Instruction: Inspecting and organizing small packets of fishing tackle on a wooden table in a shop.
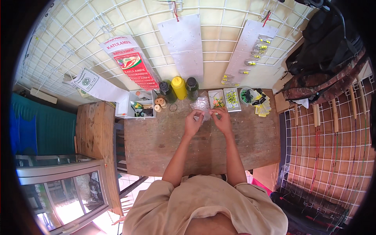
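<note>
My left hand (194, 119) and my right hand (220, 118) are raised close together over a pile of small clear plastic bags (202, 102) near the back of the wooden table (156, 145). The fingertips of my left hand pinch what looks like one of the clear bags. My right hand is also closed, pinching something too small to make out. Just behind it stands a white tray of small colourful lures (216, 98), beside another white tray of yellow beads (232, 99).
A tool box (124, 109), wooden spools (160, 103), dark bottles (192, 88) and a yellow bottle (179, 88) line the back, with a green bowl (246, 95) and yellow cards (263, 109). Hung cards (179, 47) and bags (313, 43) are on grids; a glass cabinet (60, 196) stands left.
</note>
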{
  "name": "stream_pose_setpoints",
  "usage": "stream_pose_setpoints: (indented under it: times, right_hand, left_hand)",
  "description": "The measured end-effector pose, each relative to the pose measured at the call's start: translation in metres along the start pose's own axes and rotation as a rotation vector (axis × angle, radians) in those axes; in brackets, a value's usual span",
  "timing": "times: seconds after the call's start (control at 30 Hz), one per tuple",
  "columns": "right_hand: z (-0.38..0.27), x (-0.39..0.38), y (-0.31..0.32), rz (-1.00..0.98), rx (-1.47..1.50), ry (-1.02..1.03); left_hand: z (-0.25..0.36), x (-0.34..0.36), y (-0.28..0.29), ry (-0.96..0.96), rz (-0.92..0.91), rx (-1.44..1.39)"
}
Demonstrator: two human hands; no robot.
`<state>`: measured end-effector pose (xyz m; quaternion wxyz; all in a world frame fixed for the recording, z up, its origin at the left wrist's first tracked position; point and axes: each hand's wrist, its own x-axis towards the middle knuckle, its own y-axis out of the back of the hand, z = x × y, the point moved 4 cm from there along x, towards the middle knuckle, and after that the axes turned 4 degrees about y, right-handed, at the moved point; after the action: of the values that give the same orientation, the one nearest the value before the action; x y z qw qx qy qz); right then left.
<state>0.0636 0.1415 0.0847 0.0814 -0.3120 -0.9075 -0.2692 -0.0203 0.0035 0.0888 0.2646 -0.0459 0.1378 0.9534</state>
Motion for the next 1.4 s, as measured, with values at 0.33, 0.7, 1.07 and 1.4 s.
stream_pose_setpoints:
  times: [0.33,0.7,1.07,1.4]
  right_hand:
    - [-0.032,-0.009,-0.008,0.034,0.006,0.066]
    - [-0.062,-0.023,-0.016,0.011,0.038,0.032]
    - [-0.076,-0.028,-0.009,0.057,-0.024,0.196]
    - [-0.080,-0.032,-0.006,0.101,-0.045,0.293]
  left_hand:
    - [0.016,-0.010,0.032,-0.358,0.002,0.154]
    - [0.008,-0.018,0.049,-0.386,0.030,0.205]
    - [0.012,-0.026,0.050,-0.414,0.051,0.184]
    - [0.008,-0.029,0.052,-0.431,0.102,0.208]
